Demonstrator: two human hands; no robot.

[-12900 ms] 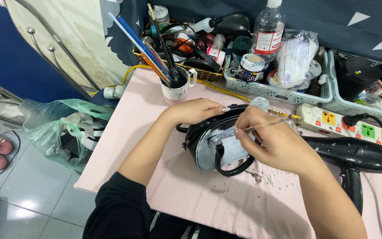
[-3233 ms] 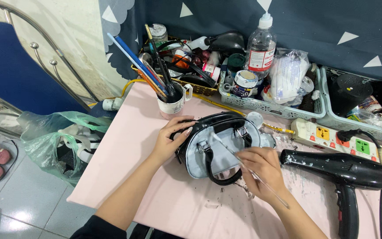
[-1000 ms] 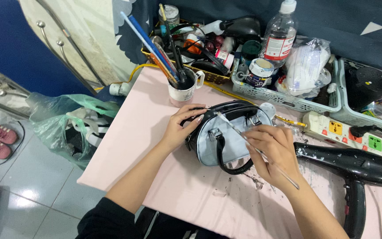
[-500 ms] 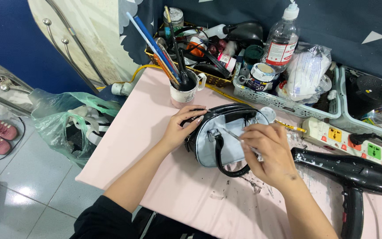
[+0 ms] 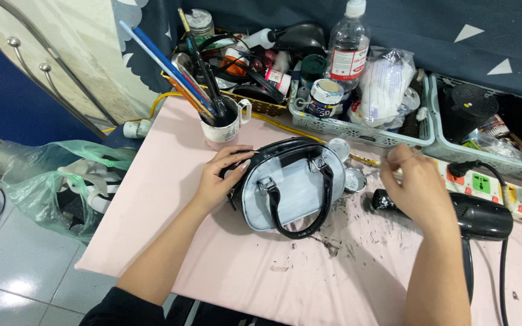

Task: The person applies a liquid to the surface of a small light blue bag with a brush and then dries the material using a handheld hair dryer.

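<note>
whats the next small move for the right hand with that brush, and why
Probably dip the thin brush into the small open paint pot next to the handbag. The right hand holds the brush off to the side, above the hair dryer and away from the bag, while the left hand steadies the bag's left end.

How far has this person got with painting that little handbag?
The handbag's front panel already looks coated pale blue-grey, while its rim and handle are black. The left hand steadies the bag; the right hand holds a thin brush away from it, near a small open pot. Whether more coats remain cannot be told; the hair dryer lies unused beside it.
</note>
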